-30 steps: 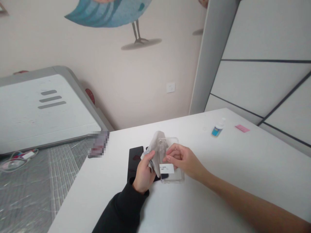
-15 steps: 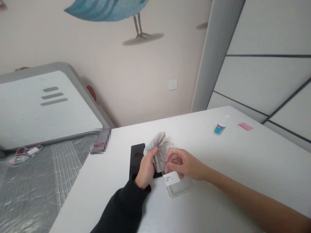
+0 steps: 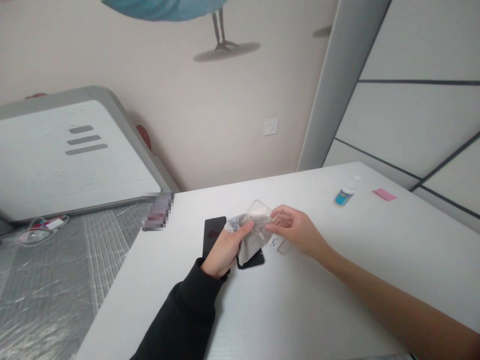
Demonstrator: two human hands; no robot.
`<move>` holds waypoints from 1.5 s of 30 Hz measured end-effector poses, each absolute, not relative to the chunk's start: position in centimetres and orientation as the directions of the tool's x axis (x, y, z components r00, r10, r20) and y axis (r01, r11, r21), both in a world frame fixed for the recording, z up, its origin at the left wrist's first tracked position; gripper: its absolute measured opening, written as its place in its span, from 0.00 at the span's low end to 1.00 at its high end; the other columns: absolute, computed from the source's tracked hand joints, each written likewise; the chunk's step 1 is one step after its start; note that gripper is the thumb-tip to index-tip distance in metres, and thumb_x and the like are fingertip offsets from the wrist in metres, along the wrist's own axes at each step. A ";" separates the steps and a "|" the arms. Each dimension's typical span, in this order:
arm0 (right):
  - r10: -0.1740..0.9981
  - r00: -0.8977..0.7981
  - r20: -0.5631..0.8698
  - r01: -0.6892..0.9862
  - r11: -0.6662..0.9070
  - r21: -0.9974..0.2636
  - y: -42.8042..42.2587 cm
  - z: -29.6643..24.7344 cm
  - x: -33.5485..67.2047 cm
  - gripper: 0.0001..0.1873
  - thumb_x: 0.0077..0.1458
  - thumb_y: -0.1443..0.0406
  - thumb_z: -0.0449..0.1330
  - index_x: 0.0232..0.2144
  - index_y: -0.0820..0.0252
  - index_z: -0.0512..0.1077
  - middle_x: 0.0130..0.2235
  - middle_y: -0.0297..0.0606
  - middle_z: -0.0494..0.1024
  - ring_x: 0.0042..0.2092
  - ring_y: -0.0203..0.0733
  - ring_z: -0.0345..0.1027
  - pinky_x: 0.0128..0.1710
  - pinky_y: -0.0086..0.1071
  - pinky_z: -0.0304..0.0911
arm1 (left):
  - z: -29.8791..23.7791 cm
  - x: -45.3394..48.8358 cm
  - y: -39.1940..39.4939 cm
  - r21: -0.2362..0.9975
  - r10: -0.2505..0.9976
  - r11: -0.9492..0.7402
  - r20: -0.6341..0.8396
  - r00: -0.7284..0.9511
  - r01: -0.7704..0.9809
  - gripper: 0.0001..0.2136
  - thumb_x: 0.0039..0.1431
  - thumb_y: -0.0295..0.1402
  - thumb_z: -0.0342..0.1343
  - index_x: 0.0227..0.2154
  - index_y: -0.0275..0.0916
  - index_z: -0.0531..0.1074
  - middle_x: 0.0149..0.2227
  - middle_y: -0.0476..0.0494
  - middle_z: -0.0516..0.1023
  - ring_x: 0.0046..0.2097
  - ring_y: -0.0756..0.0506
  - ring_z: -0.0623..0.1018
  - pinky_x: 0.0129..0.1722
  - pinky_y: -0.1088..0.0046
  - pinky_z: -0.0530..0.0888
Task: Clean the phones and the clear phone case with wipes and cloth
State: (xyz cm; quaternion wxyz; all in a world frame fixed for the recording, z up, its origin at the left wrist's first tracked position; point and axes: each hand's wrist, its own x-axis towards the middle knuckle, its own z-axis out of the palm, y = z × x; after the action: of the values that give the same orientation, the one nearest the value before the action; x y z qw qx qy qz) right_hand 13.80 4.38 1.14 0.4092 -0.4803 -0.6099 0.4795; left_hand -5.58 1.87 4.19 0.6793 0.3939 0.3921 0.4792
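My left hand is closed, thumb on top, around a crumpled grey-white printed bag. A clear phone case shows above that thumb, against the bag. My right hand pinches at the clear case's right side with thumb and fingers. Below these fingers hangs a white label on clear plastic; whether it belongs to the case I cannot tell. A black phone lies under and beside my left hand. Another dark, rounded corner shows beneath the bag, partly hidden.
On the white table a small white pump bottle with a blue label stands at the back right. A pink slip lies beyond it. At the table's left edge is a pixelated item. A bed's headboard borders the left.
The clear plastic with the white label has risen and swung up from the table front towards the bag. A clear corner now shows above my left thumb. My right hand has lifted slightly and moved right.
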 end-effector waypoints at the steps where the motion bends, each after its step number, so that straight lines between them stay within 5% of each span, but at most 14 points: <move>1: 0.984 -0.165 0.070 0.236 0.108 -0.966 4.2 1.3 13.8 0.24 0.49 0.47 0.71 0.39 0.54 0.70 0.29 0.32 0.77 0.27 0.41 0.70 0.25 0.33 0.61 | 4.0 -5.5 1.9 0.898 0.951 0.264 -0.181 0.252 -0.353 0.19 0.51 0.43 0.72 0.44 0.38 0.81 0.44 0.40 0.85 0.51 0.37 0.81 0.59 0.60 0.71; 4: 0.965 -0.061 0.255 0.417 0.257 -0.872 3.8 1.7 13.6 0.25 0.54 0.48 0.67 0.49 0.52 0.70 0.38 0.38 0.79 0.31 0.44 0.71 0.32 0.39 0.67 | 3.7 -5.3 1.9 0.856 0.941 0.315 -0.225 0.255 -0.410 0.19 0.49 0.43 0.72 0.41 0.38 0.82 0.43 0.41 0.86 0.49 0.37 0.82 0.56 0.61 0.73; 7: 0.860 -0.180 0.477 0.499 0.498 -0.710 3.5 1.8 13.3 0.29 0.58 0.45 0.63 0.57 0.51 0.71 0.53 0.47 0.76 0.50 0.57 0.72 0.53 0.51 0.66 | 4.0 -4.9 1.6 0.818 0.948 0.306 -0.212 0.238 -0.487 0.16 0.53 0.43 0.70 0.41 0.39 0.82 0.46 0.40 0.85 0.52 0.36 0.81 0.56 0.60 0.74; 11: 0.808 -0.359 0.467 0.469 0.588 -0.659 3.2 1.5 13.2 0.41 0.56 0.43 0.64 0.66 0.48 0.64 0.66 0.48 0.66 0.66 0.62 0.59 0.65 0.56 0.55 | 4.9 -4.5 1.2 0.769 0.936 0.325 -0.180 0.301 -0.550 0.17 0.56 0.43 0.66 0.43 0.37 0.81 0.48 0.38 0.84 0.60 0.34 0.76 0.62 0.58 0.70; 15: 0.873 -0.292 0.391 0.328 0.475 -0.816 3.3 1.4 13.1 0.35 0.59 0.47 0.64 0.65 0.47 0.66 0.68 0.44 0.65 0.68 0.57 0.57 0.68 0.53 0.53 | 5.0 -4.8 1.2 0.760 0.952 0.289 -0.165 0.256 -0.583 0.19 0.55 0.45 0.64 0.43 0.37 0.80 0.49 0.39 0.83 0.62 0.33 0.74 0.63 0.57 0.69; 19: 0.965 -0.226 0.135 -0.050 0.127 -0.991 3.6 1.5 12.8 0.38 0.61 0.41 0.57 0.68 0.47 0.60 0.68 0.46 0.65 0.63 0.56 0.66 0.61 0.52 0.62 | 3.9 -5.4 1.2 0.928 0.991 0.028 -0.073 -0.109 -0.371 0.19 0.55 0.48 0.63 0.43 0.40 0.79 0.47 0.42 0.84 0.63 0.34 0.73 0.62 0.59 0.69; 21: 0.948 -0.319 -0.010 -0.258 -0.097 -0.961 3.5 1.6 12.6 0.40 0.61 0.39 0.53 0.69 0.45 0.57 0.67 0.45 0.67 0.59 0.53 0.71 0.60 0.52 0.64 | 3.4 -5.4 0.9 0.975 0.981 -0.058 0.016 -0.192 -0.215 0.17 0.57 0.45 0.64 0.45 0.42 0.79 0.49 0.43 0.83 0.65 0.35 0.70 0.65 0.62 0.65; 24: 0.882 -0.464 -0.077 -0.420 -0.296 -0.858 2.8 2.0 12.0 0.37 0.62 0.39 0.52 0.68 0.42 0.58 0.65 0.40 0.71 0.60 0.50 0.71 0.61 0.48 0.64 | 2.9 -4.9 0.5 0.961 0.969 -0.241 0.247 -0.028 0.137 0.20 0.62 0.42 0.60 0.55 0.42 0.74 0.61 0.39 0.75 0.71 0.36 0.59 0.71 0.60 0.53; 29: 0.842 -0.535 -0.071 -0.417 -0.337 -0.844 1.5 3.1 11.5 0.38 0.60 0.35 0.47 0.63 0.45 0.66 0.60 0.38 0.76 0.61 0.52 0.69 0.60 0.46 0.64 | 2.0 -3.6 0.3 0.638 0.815 -0.577 0.415 0.404 0.510 0.34 0.66 0.36 0.50 0.72 0.37 0.49 0.75 0.35 0.48 0.75 0.35 0.44 0.72 0.49 0.41; 35: 0.881 -0.463 -0.093 -0.552 -0.369 -0.748 2.7 3.8 12.6 0.36 0.66 0.39 0.37 0.68 0.43 0.58 0.64 0.38 0.71 0.66 0.47 0.64 0.66 0.47 0.56 | 1.6 -2.0 -1.0 0.534 0.637 -0.745 0.392 0.664 0.400 0.42 0.62 0.33 0.53 0.73 0.32 0.39 0.75 0.31 0.44 0.75 0.33 0.46 0.73 0.51 0.47; 40: 0.869 -0.489 -0.072 -0.544 -0.368 -0.754 2.5 2.9 12.0 0.34 0.64 0.38 0.43 0.62 0.44 0.67 0.62 0.37 0.74 0.65 0.49 0.65 0.65 0.47 0.59 | 2.2 -2.7 0.1 0.531 0.718 -0.682 0.352 0.601 0.503 0.35 0.64 0.33 0.51 0.72 0.33 0.49 0.74 0.34 0.52 0.74 0.36 0.52 0.73 0.54 0.48; 45: 0.783 -0.614 -0.098 -0.488 -0.474 -0.733 -0.2 1.7 9.9 0.32 0.59 0.37 0.54 0.58 0.43 0.71 0.56 0.36 0.79 0.61 0.51 0.70 0.60 0.44 0.66 | 2.2 -4.4 1.2 0.569 0.830 -0.551 0.453 0.326 0.611 0.35 0.66 0.33 0.48 0.72 0.31 0.46 0.75 0.32 0.45 0.75 0.36 0.46 0.73 0.53 0.45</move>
State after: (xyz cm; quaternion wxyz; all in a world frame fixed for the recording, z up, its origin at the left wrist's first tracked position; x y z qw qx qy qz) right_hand 9.93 -0.15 1.68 0.3823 -0.2159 -0.3418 0.8309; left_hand -4.38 1.16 2.16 0.1492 0.8004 0.4499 0.3669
